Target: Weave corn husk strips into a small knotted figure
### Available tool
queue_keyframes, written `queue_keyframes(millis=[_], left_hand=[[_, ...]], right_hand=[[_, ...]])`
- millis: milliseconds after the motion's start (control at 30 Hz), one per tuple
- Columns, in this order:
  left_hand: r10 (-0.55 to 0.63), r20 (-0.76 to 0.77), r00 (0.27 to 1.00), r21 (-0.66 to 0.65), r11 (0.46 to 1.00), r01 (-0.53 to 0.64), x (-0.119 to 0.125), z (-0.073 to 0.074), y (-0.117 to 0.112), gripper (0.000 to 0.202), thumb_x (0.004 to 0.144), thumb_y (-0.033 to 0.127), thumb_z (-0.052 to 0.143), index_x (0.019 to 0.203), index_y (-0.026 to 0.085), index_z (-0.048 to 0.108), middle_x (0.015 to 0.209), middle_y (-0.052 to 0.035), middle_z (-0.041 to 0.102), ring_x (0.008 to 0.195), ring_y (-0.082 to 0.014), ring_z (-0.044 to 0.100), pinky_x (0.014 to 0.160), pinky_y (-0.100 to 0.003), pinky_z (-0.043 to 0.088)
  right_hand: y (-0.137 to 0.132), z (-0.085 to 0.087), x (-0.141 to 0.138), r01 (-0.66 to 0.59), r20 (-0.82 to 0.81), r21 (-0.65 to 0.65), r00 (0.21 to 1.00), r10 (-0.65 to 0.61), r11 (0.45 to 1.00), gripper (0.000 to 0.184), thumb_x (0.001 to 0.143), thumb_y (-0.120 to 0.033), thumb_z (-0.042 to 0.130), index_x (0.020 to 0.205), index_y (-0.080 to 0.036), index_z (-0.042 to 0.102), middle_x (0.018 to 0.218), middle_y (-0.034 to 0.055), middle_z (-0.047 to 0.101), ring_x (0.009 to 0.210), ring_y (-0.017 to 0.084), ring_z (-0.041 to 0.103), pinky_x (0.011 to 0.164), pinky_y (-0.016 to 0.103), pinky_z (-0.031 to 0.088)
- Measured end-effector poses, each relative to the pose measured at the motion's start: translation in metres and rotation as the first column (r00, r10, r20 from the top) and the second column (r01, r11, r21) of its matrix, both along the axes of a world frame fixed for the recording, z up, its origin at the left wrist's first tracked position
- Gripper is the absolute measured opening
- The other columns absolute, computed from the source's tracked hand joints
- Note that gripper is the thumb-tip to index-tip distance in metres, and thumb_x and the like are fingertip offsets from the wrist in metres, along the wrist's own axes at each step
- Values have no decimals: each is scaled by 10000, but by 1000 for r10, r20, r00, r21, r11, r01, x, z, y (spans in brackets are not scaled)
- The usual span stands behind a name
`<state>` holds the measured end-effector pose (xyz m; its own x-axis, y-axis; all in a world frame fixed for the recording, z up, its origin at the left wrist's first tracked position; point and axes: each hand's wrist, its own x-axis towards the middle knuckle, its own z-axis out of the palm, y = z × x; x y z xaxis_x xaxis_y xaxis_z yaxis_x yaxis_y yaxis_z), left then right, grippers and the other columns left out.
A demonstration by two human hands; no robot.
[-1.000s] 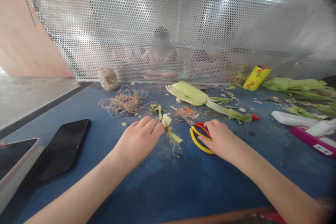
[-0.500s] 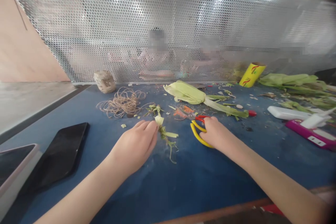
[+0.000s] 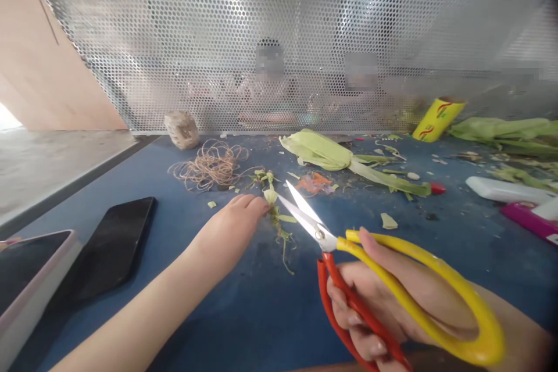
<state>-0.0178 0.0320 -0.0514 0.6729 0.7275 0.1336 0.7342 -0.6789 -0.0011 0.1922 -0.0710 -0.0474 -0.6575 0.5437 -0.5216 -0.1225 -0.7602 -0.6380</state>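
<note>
Near the centre of the frame, a small tied corn-husk bundle (image 3: pixel 272 197) lies on the blue bench (image 3: pixel 244 314), its thin strands trailing toward the lower edge. The left hand (image 3: pixel 233 232) grips it at the side with bunched fingers; their tips are mostly hidden, so how tight the pinch is I cannot tell. What has just changed is on the right: the scissors (image 3: pixel 325 237), half a second ago down by the orange scraps (image 3: pixel 316 183), are now raised toward the camera. The right hand (image 3: pixel 387 302) grasps them, its fingers around the red handle and its thumb at the yellow one. The blades stand parted and point to the upper left, the lower tip very near the bundle; whether it touches, I cannot tell. Both hands are thus occupied, one steadying the husk and one holding the tool ready beside it, and as I judge it no cut is under way. Tangled twine (image 3: pixel 213 163) sits left of centre, a larger corn husk (image 3: pixel 320 150) lies above the blades, and a black phone (image 3: pixel 108 238) rests at lower left.
</note>
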Motion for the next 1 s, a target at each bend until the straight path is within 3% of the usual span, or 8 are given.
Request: queue_keyframes(millis=[100,333,433,533,633,733,867,1000], left_hand=[[3,-12,1000,-4,1000,-3,3,3,-1,324,746,-30,355,932,150,551,887,-71,602,890,-201,574,781,-318,479],[-12,-19,1000,-39,999,11,5,5,-5,458,574,-99,396,950,126,529,937,-84,589,949,-213,554,817,-322,470],[-49,-54,997,37,998,51,4,4,-5,368,631,-79,408,898,136,541,878,-71,591,881,-201,559,762,-309,484],[-94,-148,984,258,957,130,5,7,-6,221,754,-2,406,812,136,568,762,-64,587,771,-201,559,638,-299,489],[-95,-218,971,568,797,205,8,11,-10,236,812,29,383,857,122,595,671,-49,580,678,-194,550,512,-277,447],[-87,-250,964,691,681,241,10,14,-15,215,810,32,412,785,133,600,575,-18,546,586,-175,534,428,-258,388],[-61,-229,972,699,684,208,10,15,-20,243,799,27,414,652,168,547,503,7,492,517,-172,524,385,-259,355],[-59,-138,989,642,755,135,8,15,-24,262,813,28,360,681,168,538,525,3,513,534,-173,554,383,-249,370]], right_hand=[[1,-3,-1,-1,92,-66,996,8,998,729,527,-870,327,673,-158,392,611,-35,391,414,35,371,412,185,256],[6,-2,-6,-15,164,-166,985,43,986,760,628,-844,49,638,-164,389,541,-38,375,346,40,338,354,179,246],[7,-1,-9,10,183,-206,983,28,979,756,699,-754,-83,638,-159,380,535,-42,356,334,29,324,347,158,243],[9,-2,-12,6,192,-221,981,38,975,752,716,-687,-173,626,-165,361,515,-46,331,328,34,318,336,150,247],[12,-3,-13,25,173,-190,985,9,981,739,693,-739,-116,631,-170,352,534,-47,334,344,36,328,335,151,264],[13,-4,-14,8,145,-171,989,17,985,725,710,-745,-74,644,-168,360,544,-47,341,350,35,332,343,157,282],[11,-10,-16,0,97,-113,995,11,994,666,765,-719,4,671,-173,372,568,-47,348,376,45,354,348,169,318],[5,-18,-12,51,99,22,994,-53,998,624,712,-771,262,701,-166,414,619,-47,342,434,34,346,359,145,333]])
